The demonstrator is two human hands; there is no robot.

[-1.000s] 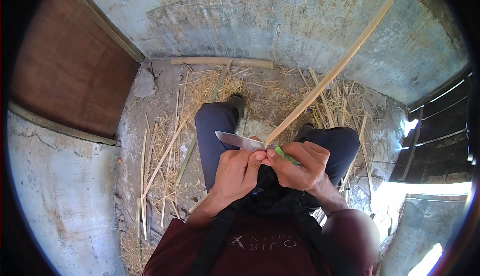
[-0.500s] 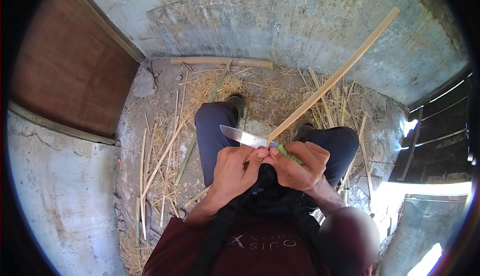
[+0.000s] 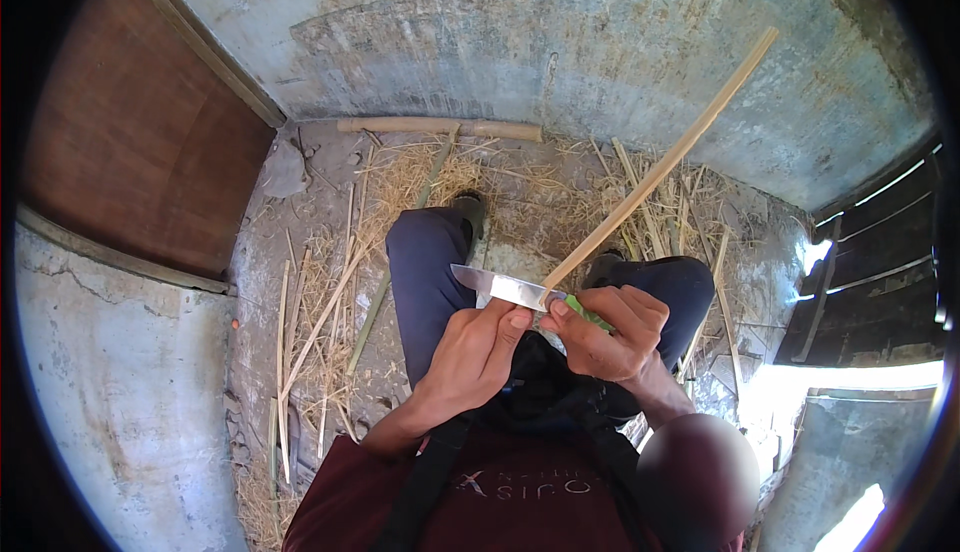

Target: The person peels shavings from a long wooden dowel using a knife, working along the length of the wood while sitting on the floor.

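**Q:** What did the head view record?

**A:** A person's right hand [image 3: 612,340], closed around the green handle of a knife [image 3: 505,289], held the blade sideways above the lap. The left hand [image 3: 470,352] was curled with thumb and forefinger together just below the blade; whether it gripped anything could not be told.

**Q:** And the wooden strip [image 3: 665,164]?

**A:** Its near end met the blade, between the raised knees; the rest slanted up and right in front of a stained wall [image 3: 430,42].

**Q:** How would it have handled?

**A:** Probably light and fairly stiff, a little springy, dry rather than slippery, with edges liable to splinter. The near end looked the steadiest hold, fingers clear of the edge.

**Q:** Any containers?

**A:** Possibly one: a black, bag-like bundle [image 3: 540,377] in the lap, its contents hidden. Straw [image 3: 400,182] lay loose on the floor [image 3: 265,242].
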